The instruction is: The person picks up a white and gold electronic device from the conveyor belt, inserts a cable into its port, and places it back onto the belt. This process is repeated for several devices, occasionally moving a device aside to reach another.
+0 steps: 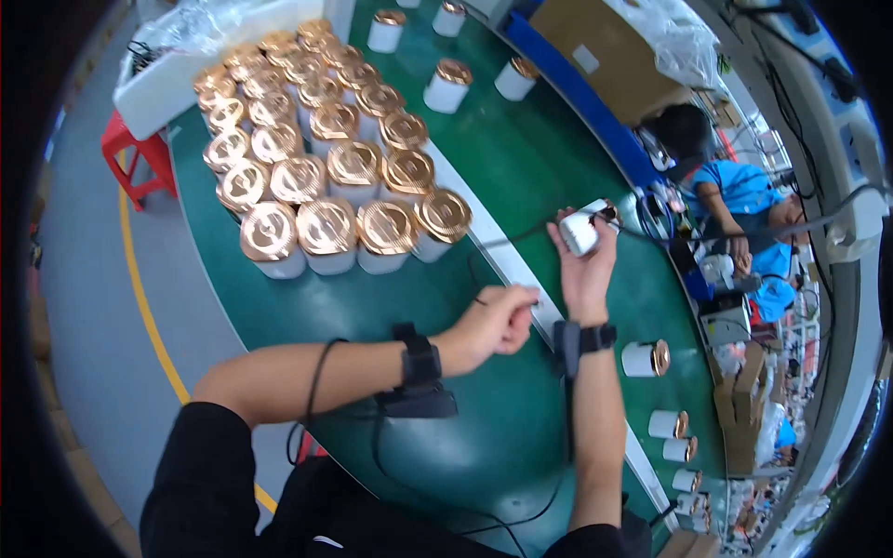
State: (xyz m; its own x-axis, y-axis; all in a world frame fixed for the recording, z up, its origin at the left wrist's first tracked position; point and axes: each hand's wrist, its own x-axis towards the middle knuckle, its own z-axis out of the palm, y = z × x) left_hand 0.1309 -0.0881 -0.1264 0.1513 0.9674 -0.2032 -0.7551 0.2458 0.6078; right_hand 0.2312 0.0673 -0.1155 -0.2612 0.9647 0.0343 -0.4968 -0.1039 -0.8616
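My right hand (588, 270) is raised over the green bench, its fingers wrapped round a white canister (579, 234) with a copper-coloured end. The canister lies tilted on its side in the palm. A dark cable (517, 236) runs up to it from the left. Closer to me and to the left, my left hand (488, 327) is closed in a pinch above the bench. Something small and dark shows at its fingertips, too small to name. Both wrists wear black straps with cables.
Rows of copper-topped white canisters (326, 226) crowd the bench's left. More canisters (644, 359) lie along the green belt (521, 149) beyond a metal rail (499, 251). A red stool (139, 160) and white foam box (153, 107) stand far left. A person in blue (735, 186) works opposite.
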